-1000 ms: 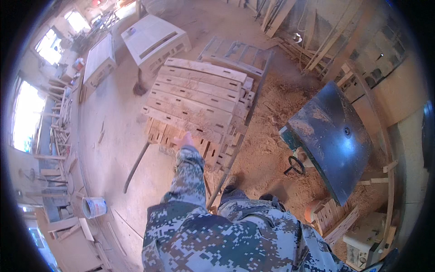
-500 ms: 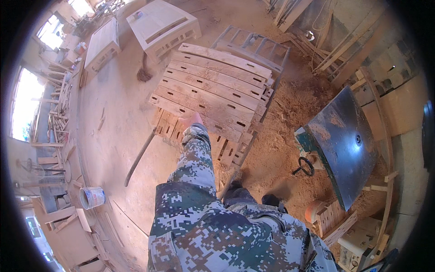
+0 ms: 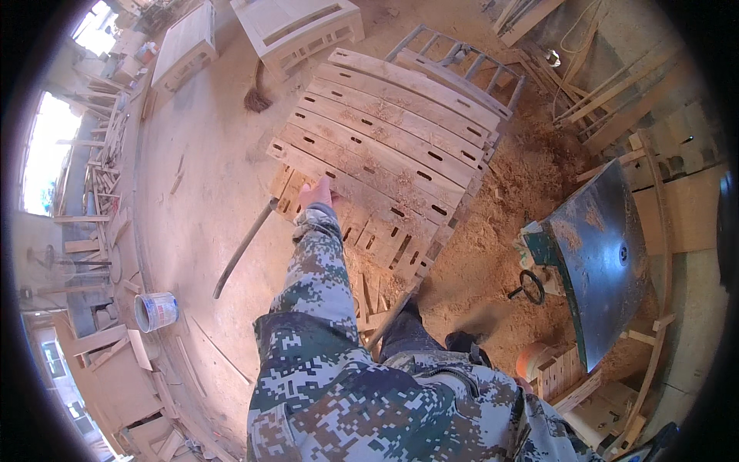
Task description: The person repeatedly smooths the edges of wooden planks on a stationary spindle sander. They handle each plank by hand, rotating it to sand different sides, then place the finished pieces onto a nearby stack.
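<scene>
My left hand reaches forward to the near edge of a stack of slotted wooden boards. Its fingers look stretched out and apart, with the tips at the edge of the nearest top board. Sawdust lies over these boards, which are set side by side. Below them a lower layer of slotted pieces runs crosswise. Of my right hand only a sliver shows beside my camouflage jacket, near some upright wooden slats; its fingers are hidden.
A metal rack stands behind the stack. To the right is a dark machine table with a black handwheel. A pipe, a broom and a bucket are on the left. Pale wooden frames stand farther back.
My left hand has shifted leftward along the near edge of the top boards. The whole view has tilted slightly, and a bit of my right hand now shows.
</scene>
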`<state>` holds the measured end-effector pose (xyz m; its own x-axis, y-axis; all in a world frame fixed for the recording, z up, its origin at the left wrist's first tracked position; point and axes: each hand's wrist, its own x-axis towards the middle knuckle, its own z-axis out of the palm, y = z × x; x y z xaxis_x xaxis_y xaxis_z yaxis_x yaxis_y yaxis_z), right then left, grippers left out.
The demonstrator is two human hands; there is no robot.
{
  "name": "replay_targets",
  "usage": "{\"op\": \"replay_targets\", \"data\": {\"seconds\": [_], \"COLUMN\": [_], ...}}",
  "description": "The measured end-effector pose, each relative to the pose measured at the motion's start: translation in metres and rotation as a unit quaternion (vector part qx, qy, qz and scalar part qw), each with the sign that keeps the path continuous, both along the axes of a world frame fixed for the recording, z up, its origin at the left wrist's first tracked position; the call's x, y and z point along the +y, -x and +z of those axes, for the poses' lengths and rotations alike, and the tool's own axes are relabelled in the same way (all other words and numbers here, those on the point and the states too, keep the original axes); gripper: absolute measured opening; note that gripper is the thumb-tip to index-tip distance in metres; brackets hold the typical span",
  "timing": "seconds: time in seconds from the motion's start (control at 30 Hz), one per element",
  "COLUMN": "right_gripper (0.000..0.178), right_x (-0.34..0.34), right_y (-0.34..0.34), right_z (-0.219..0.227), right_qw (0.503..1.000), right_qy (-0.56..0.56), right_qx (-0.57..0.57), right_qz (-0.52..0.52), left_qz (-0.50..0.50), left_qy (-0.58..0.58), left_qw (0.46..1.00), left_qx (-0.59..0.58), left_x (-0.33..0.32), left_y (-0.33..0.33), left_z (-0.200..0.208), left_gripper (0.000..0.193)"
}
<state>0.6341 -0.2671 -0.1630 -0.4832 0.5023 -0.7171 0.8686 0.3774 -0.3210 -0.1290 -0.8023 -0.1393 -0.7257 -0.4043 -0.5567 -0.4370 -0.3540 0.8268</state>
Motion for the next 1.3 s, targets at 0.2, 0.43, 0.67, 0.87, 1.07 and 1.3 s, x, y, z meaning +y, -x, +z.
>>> {"op": "replay_targets", "data": {"seconds": [0.2, 0.43, 0.67, 0.87, 1.07, 1.3], "right_gripper": [0.047, 0.044, 0.043, 0.044, 0.052, 0.045], "right_x": [-0.004, -0.015, -0.009, -0.014, 0.009, -0.019], "right_y": [0.028, 0.043, 0.068, 0.069, 0.058, 0.088], "right_z": [0.023, 0.024, 0.023, 0.02, -0.011, 0.013], "right_qw": [0.997, 0.998, 0.997, 0.989, 0.993, 0.965], "right_qy": [-0.041, 0.042, 0.046, 0.105, 0.108, 0.071], "right_qx": [0.026, 0.055, 0.036, 0.101, 0.028, 0.249], "right_qz": [0.066, 0.012, 0.04, -0.014, 0.048, -0.052], "left_qz": [-0.103, 0.071, -0.078, -0.033, -0.21, -0.047], "left_qy": [0.383, 0.247, 0.371, 0.419, 0.485, 0.046], "left_qw": [0.913, 0.962, 0.898, 0.906, 0.839, 0.976], "left_qx": [-0.092, -0.089, -0.222, 0.044, -0.129, 0.206], "left_x": [-0.046, -0.036, -0.017, -0.043, 0.006, -0.008], "left_y": [-0.042, -0.067, -0.064, -0.082, -0.073, -0.096], "left_z": [-0.018, -0.004, 0.042, 0.114, 0.098, 0.056], "left_gripper": [0.064, 0.082, 0.117, 0.093, 0.084, 0.086]}}
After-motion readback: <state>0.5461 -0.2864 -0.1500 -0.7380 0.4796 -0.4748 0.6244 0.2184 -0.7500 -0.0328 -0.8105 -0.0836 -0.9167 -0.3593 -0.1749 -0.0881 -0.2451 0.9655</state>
